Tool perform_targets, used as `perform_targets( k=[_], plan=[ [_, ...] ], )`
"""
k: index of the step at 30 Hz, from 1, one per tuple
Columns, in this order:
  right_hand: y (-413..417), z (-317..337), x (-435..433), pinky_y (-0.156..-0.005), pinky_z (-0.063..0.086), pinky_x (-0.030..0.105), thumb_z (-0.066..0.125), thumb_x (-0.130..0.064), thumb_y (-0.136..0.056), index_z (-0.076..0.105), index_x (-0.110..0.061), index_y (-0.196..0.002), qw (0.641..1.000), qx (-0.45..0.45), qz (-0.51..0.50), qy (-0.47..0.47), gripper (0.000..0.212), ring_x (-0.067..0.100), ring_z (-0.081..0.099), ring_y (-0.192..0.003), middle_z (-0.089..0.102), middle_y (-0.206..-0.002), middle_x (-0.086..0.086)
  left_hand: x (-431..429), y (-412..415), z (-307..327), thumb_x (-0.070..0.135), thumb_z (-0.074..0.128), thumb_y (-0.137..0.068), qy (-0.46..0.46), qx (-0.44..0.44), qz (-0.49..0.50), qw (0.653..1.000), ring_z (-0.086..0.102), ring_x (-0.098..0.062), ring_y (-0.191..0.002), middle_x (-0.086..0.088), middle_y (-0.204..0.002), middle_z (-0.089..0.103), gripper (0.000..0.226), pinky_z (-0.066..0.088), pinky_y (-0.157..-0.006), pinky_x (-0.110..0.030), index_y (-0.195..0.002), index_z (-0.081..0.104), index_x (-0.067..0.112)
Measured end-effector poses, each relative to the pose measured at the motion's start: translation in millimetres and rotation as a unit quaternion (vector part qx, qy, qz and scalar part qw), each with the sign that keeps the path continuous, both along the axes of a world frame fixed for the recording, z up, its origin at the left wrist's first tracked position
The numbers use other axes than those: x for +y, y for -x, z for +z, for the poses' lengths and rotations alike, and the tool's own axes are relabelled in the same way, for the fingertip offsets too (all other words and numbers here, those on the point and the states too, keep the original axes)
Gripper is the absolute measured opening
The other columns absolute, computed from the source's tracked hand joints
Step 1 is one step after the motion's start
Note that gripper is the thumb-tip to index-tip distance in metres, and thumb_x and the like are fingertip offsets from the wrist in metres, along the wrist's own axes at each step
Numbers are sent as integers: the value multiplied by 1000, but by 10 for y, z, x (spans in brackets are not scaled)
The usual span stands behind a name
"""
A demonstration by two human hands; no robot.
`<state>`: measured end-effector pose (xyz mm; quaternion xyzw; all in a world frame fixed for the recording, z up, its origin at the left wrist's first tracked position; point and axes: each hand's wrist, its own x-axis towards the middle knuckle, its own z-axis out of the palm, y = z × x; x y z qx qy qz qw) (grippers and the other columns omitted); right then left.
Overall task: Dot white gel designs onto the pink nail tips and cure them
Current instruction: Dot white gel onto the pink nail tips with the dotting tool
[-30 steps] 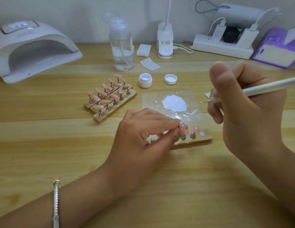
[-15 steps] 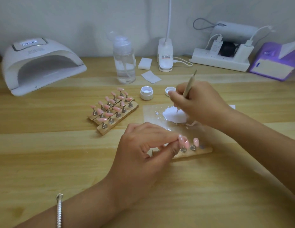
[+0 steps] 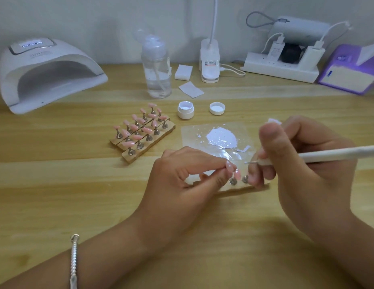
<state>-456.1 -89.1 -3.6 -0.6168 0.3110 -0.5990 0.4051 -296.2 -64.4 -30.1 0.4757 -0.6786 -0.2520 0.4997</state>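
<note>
My left hand [image 3: 182, 176] pinches a nail tip [image 3: 230, 166]; my right hand [image 3: 296, 163] grips the tool [image 3: 338, 152] (its point at the nail tip's 3 o'clock).

Both our forearms angle in from below. Our left hand [image 3: 188, 180] sits knuckles-up, thumb and forefinger pinching a pink nail tip [image 3: 229, 165] — our right hand [image 3: 303, 163] grips the dotting pen [image 3: 338, 154] in curled fingers, thumb raised.

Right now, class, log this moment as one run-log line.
left hand: pinches pink nail tip | right hand: holds dotting tool, point near that tip | white gel: pooled on clear palette
</note>
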Motion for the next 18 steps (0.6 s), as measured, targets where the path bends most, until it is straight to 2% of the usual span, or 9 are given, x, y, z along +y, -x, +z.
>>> perform_targets(
  k=[2,5,8,12,18],
  plan=[
    [-18,-17,-2,-45,43,18,67,-29,-90,49,-15,-60,1000,8,-2,0,38,22,59,-38,58,-46,-7,1,-2,3,26,73,-84,-3,-5,-2,1000,69,-11,-82,22,-83,73,7,45,-87,-44,-83,80,28],
    [-45,-53,9,-48,43,13,61,-19,-92,50,-4,-62,1000,21,-3,2,35,16,60,-40,61,-47,2,6,-1,4,25,74,-84,-3,-10,-2,1000,68,-13,-83,19,-83,74,6,44,-87,-46,-83,80,27],
    [-66,-65,23,-50,42,10,62,-16,-93,52,-5,-61,999,36,-11,9,35,8,57,-40,62,-48,2,12,3,3,23,74,-83,0,-6,-2,1000,69,-13,-82,15,-82,75,6,45,-87,-48,-82,80,23],
    [-64,-91,16,-50,42,10,60,-12,-94,51,-3,-61,999,42,-23,0,36,9,57,-40,62,-47,1,8,5,8,22,74,-84,-4,-11,-2,1000,70,-15,-82,14,-82,76,7,45,-87,-50,-81,80,20],
    [-65,-89,22,-51,43,11,58,-13,-94,50,-9,-60,999,37,-23,0,35,9,59,-40,63,-48,1,14,12,12,24,73,-83,4,-21,3,1000,69,-13,-81,14,-81,75,7,44,-86,-50,-81,80,24]
  ],
)
